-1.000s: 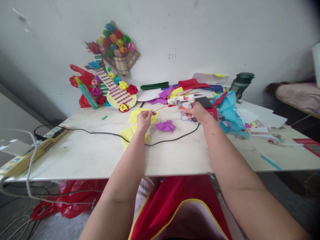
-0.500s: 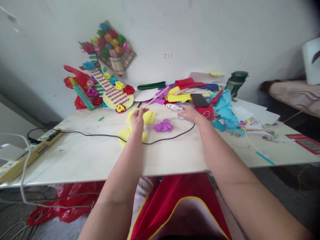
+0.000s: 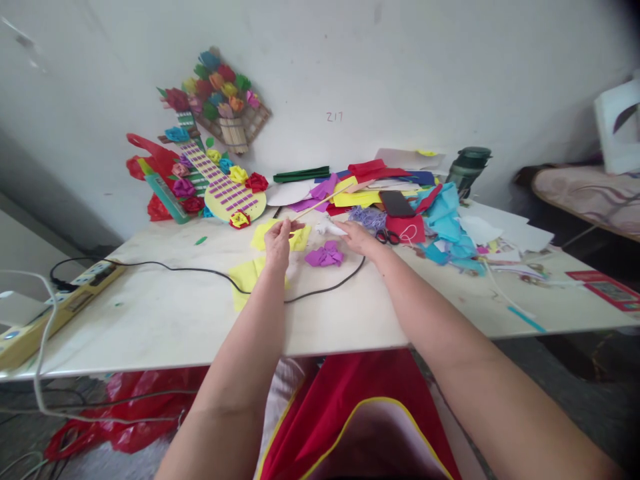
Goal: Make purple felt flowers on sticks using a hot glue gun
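Note:
My left hand (image 3: 278, 241) is closed, pinching a thin wooden stick (image 3: 325, 201) that slants up to the right. In my right hand (image 3: 356, 237) is a white glue gun (image 3: 327, 228), its tip pointing left towards the stick. A black cord runs from that hand across the table. Yellow crepe paper (image 3: 259, 235) lies under and beside my left hand, and a second yellow piece (image 3: 245, 277) lies nearer to me. Between my forearms rests a crumpled purple paper piece (image 3: 325, 254).
Black-handled scissors (image 3: 387, 237), a phone (image 3: 397, 204) and coloured paper (image 3: 370, 170) lie to the right. Behind them stands a green bottle (image 3: 467, 170). A paper-flower guitar (image 3: 235, 197) leans at the back left, near a glue bottle (image 3: 167, 197). A power strip (image 3: 65, 307) lies far left.
My right hand has moved left with the glue gun, closer to the stick. The scissors and a shredded lilac bundle behind that hand now show more fully.

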The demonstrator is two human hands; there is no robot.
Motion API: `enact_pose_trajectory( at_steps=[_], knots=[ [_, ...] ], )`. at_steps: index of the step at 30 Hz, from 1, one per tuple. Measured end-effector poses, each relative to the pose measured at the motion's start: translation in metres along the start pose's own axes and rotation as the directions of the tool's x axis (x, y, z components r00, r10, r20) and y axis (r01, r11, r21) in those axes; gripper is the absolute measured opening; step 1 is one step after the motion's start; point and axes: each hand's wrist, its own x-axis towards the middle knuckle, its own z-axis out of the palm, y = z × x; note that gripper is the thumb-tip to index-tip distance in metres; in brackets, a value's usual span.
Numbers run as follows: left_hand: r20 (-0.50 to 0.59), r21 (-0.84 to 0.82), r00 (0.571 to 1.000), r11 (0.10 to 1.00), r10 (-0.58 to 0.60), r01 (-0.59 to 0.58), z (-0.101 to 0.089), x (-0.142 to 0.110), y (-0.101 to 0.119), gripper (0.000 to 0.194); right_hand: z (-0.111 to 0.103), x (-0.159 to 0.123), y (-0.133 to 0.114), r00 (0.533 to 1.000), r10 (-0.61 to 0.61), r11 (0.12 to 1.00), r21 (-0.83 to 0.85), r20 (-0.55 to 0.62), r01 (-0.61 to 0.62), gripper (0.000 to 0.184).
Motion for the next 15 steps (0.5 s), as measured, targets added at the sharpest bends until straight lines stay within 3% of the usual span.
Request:
enact_pose_trajectory(
  at_steps=[4, 7, 9, 11, 13, 15],
  knots=[
    [0.022, 0.007, 1.0, 1.0, -0.021, 0.021, 0.002, -0.001, -0.001, 0.046, 0.004, 0.004, -0.006, 0.997, 0.017, 0.998, -0.055, 0.081, -0.013, 0.054],
    [0.036, 0.037, 0.998, 0.998, -0.041, 0.04, 0.002, 0.0, -0.001, 0.046, 0.002, 0.001, -0.008, 0.998, 0.004, 0.994, -0.109, 0.064, 0.003, 0.049],
    [0.042, 0.067, 0.998, 0.997, -0.045, 0.042, 0.002, 0.001, -0.002, 0.046, -0.003, -0.004, -0.01, 1.0, -0.019, 0.989, -0.15, -0.021, 0.016, 0.041],
    [0.045, 0.095, 0.998, 0.995, -0.044, 0.04, 0.001, 0.002, -0.003, 0.045, -0.011, -0.01, -0.012, 0.982, -0.031, 0.985, -0.172, -0.188, -0.002, 0.034],
    [0.054, 0.133, 0.998, 0.991, -0.029, 0.022, 0.0, 0.002, -0.004, 0.044, -0.021, -0.015, -0.017, 0.92, -0.073, 0.982, -0.188, -0.384, 0.0, 0.034],
    [0.085, 0.189, 0.996, 0.982, 0.01, -0.026, 0.0, 0.001, -0.003, 0.042, -0.029, -0.018, -0.023, 0.854, -0.114, 0.976, -0.219, -0.508, 0.0, 0.038]
  ],
)
